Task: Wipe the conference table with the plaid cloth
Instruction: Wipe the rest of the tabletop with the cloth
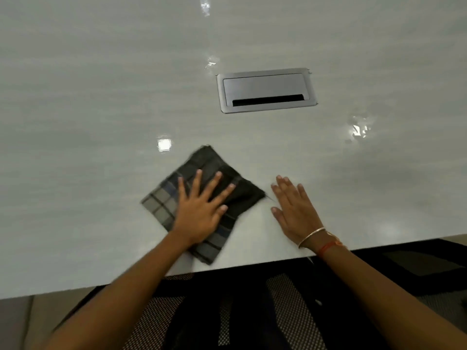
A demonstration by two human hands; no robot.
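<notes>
On plaid cloth (pixel 204 161) — left hand (pixel 199 213), seemingly flat.

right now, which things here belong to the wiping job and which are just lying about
In the job: plaid cloth, table, left hand pressing flat on the cloth, right hand flat on the table beside it.
Just there: metal cable box set in the table, mesh chair.

My left hand (pixel 201 210) presses flat, fingers spread, on the folded plaid cloth (pixel 202 198) near the pale glossy table's (pixel 88 109) front edge. My right hand (pixel 294 210), bangle (pixel 310 236) at the wrist, rests flat on the table just beside it. Beyond sits a closed metal cable hatch (pixel 266 90).
</notes>
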